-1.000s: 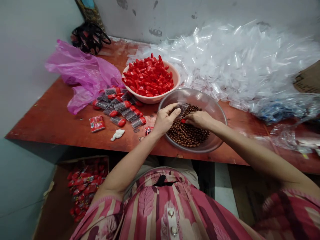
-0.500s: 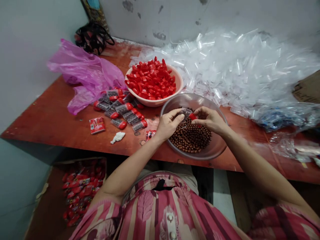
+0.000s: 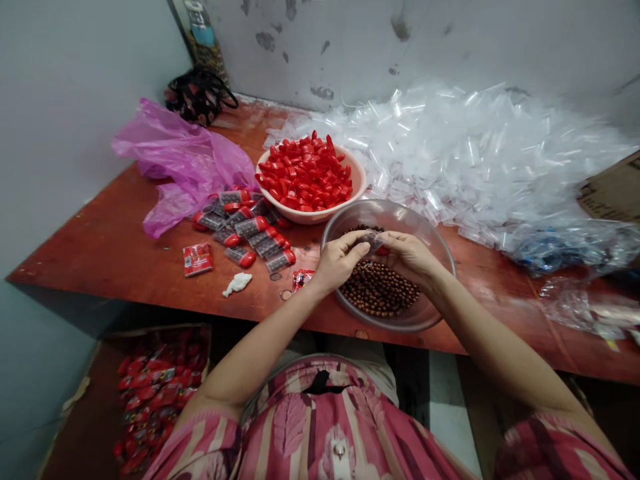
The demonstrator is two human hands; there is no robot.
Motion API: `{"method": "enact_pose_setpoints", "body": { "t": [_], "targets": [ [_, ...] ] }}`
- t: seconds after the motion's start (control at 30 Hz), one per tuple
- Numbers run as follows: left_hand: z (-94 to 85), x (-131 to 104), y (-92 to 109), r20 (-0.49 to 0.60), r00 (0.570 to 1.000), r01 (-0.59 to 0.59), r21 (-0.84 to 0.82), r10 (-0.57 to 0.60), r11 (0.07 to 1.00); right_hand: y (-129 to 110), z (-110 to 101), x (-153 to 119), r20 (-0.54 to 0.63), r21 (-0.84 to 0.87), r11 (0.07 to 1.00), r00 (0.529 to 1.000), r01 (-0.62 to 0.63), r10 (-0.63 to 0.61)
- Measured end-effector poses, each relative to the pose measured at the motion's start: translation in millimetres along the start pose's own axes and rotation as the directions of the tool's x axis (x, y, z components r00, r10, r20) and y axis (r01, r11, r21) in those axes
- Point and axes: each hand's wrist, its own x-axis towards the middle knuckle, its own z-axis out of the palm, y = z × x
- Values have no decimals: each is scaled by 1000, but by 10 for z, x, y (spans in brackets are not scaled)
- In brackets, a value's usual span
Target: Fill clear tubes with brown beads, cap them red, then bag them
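Over a grey plastic bowl (image 3: pixel 434 293), both my hands meet around one small clear tube (image 3: pixel 371 241) with dark contents. My left hand (image 3: pixel 341 261) pinches the tube between thumb and fingers. At its right end, my right hand (image 3: pixel 409 255) grips the red cap (image 3: pixel 383 251), which is mostly hidden by the fingers. Below them, brown round beads (image 3: pixel 380 290) fill the bottom of the bowl. Just behind stands a pale pink bowl (image 3: pixel 310 217) heaped with red caps (image 3: pixel 307 173). Filled tubes with red caps (image 3: pixel 255 230) lie in a pile to the left.
A big heap of clear empty tubes (image 3: pixel 475 153) covers the back right. At left lie a pink plastic bag (image 3: pixel 190 153), a red packet (image 3: pixel 197 259) and a crumpled white scrap (image 3: pixel 237 285). Below the table edge, a box holds red-capped items (image 3: pixel 155 393). A cardboard piece (image 3: pixel 613 187) stands far right.
My right hand has drawn in against the left, and its fingers now cover most of the red cap on the tube. The view has tilted up slightly.
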Motion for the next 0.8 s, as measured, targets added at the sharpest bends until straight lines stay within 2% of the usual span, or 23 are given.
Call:
{"method": "enact_pose_setpoints", "body": {
  "t": [0.1,0.23,0.33,0.47,0.53,0.6,0.67,0.7,0.8],
  "targets": [
    [-16,-19,25,59,998,1,-17,0,1000,-32,-12,39,35,50,996,997,-72,70],
    [-36,-43,72,137,991,14,-69,-4,998,-76,-54,42,133,24,988,980,-153,148],
    [-43,-51,94,173,985,14,-74,-1,997,-84,-69,29,183,-7,990,974,-139,137],
    [-49,-56,87,194,981,-5,-2,5,1000,-92,-82,47,190,-120,988,974,-102,124],
    [-46,-57,82,177,984,-18,36,12,999,-123,-101,49,144,-210,978,989,-13,44],
    [-36,-55,84,129,991,-33,76,23,997,-179,-119,12,40,-298,937,983,180,-177],
    [-19,-52,97,76,996,-45,129,35,991,-242,-121,-73,-28,-395,842,911,368,-411],
    [-9,-51,106,59,997,-51,159,42,986,-269,-113,-130,-22,-449,787,875,423,-483],
    [20,-56,133,54,997,-71,233,60,970,-307,-65,-299,111,-657,583,826,478,-553]
  ]
}}
